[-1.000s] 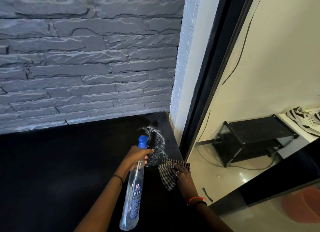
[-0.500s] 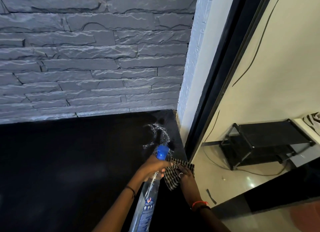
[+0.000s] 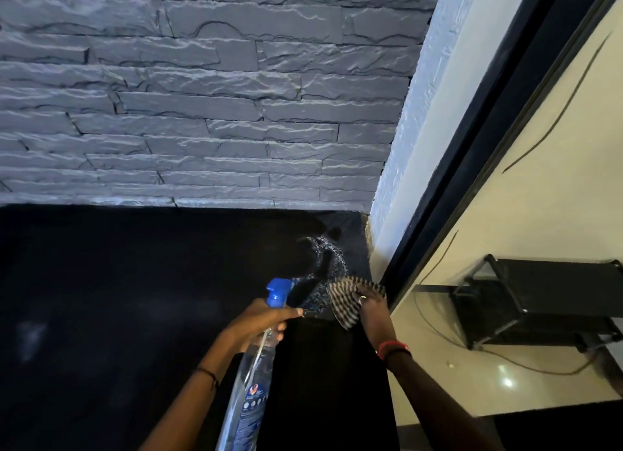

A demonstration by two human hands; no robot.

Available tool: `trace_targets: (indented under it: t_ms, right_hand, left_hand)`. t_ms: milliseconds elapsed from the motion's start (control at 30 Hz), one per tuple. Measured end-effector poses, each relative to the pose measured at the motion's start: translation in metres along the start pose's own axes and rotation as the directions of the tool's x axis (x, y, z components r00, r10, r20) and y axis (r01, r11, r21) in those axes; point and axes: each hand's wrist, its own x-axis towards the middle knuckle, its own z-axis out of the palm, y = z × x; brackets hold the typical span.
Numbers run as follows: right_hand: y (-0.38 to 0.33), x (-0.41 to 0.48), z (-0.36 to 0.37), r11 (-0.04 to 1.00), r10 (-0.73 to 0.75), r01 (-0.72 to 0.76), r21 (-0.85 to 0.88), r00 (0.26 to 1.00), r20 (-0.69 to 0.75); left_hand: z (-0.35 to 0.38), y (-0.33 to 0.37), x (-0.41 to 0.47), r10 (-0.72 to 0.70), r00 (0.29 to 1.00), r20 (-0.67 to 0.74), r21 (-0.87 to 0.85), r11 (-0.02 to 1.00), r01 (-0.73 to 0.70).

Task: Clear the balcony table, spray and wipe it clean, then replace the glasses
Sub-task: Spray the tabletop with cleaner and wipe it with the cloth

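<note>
The black table top point(image 3: 135, 299) runs along a grey stone wall. A patch of white spray foam point(image 3: 328, 252) lies in its far right corner. My left hand point(image 3: 261, 322) grips the neck of a clear spray bottle point(image 3: 251, 383) with a blue nozzle that points toward the foam. My right hand point(image 3: 374, 307) presses a black-and-white checked cloth point(image 3: 344, 299) onto the table at the near edge of the foam. No glasses are in view.
The grey stone wall point(image 3: 202, 113) backs the table. A white pillar point(image 3: 404, 147) and a black door frame point(image 3: 478, 147) bound its right side. Beyond the frame, a low black shelf point(image 3: 539, 299) and a cable lie on a glossy floor.
The view has moved closer to the corner. My right hand has slid the cloth a little farther up toward the foam, and my left hand with the bottle has followed.
</note>
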Motion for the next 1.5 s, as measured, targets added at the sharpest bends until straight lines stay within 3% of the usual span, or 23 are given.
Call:
trace_targets:
  t_ms: [100,233,300,467,600,667,833,967,1133,1300,1433,1500]
  right_hand:
    - [-0.034,0.027,0.022,0.998,0.001,-0.008,0.07,0.995,0.096]
    - [-0.074,0.015,0.055,0.987,-0.162,0.161,0.025,0.965,0.204]
    - [-0.082,-0.009,0.059,0.969,-0.246,0.232,0.091,0.947,0.209]
    - [-0.038,-0.07,0.049,0.938,-0.347,0.337,0.082,0.917,0.195]
    - [0.013,-0.071,0.018,0.941,-0.338,0.335,0.05,0.938,0.083]
    - [0.018,-0.055,0.0,0.964,-0.264,0.263,0.024,0.964,0.035]
    - [-0.003,0.038,-0.014,1.0,-0.017,0.017,-0.011,0.999,0.033]
    - [-0.05,0.09,0.01,0.999,0.042,-0.041,-0.005,0.995,0.09]
    - [-0.099,0.072,0.039,0.994,-0.11,0.103,0.049,0.975,0.191]
    - [-0.067,0.013,0.032,0.956,-0.293,0.281,0.084,0.932,0.216]
    - [-0.018,0.006,0.009,0.979,-0.184,0.191,-0.07,0.978,0.096]
    - [-0.003,0.028,-0.008,0.993,-0.053,0.062,-0.1,0.995,0.087]
  left_hand:
    - [-0.013,-0.001,-0.005,0.003,0.999,-0.041,-0.028,1.0,-0.004]
    - [-0.018,0.003,-0.007,0.002,0.995,-0.101,-0.068,0.998,-0.009]
    - [-0.02,0.006,-0.006,0.006,0.993,-0.116,-0.062,0.998,-0.013]
    - [-0.028,0.014,-0.001,0.005,0.992,-0.127,-0.141,0.99,-0.023]
    - [-0.04,0.02,0.002,0.002,0.995,-0.104,-0.144,0.989,-0.017]
    - [-0.047,0.023,0.004,-0.003,0.996,-0.092,-0.122,0.992,-0.009]
    - [-0.066,0.028,0.011,-0.015,0.997,-0.07,-0.1,0.995,0.008]
    - [-0.079,0.032,0.021,-0.017,0.998,-0.053,-0.088,0.996,0.012]
    - [-0.094,0.041,0.039,-0.002,0.998,-0.067,-0.097,0.995,-0.004]
    - [-0.105,0.054,0.058,-0.004,0.999,-0.053,-0.087,0.996,-0.001]
    - [-0.111,0.06,0.07,-0.006,1.0,-0.026,-0.079,0.997,0.004]
    - [-0.113,0.062,0.075,-0.006,1.0,-0.02,-0.076,0.997,0.005]
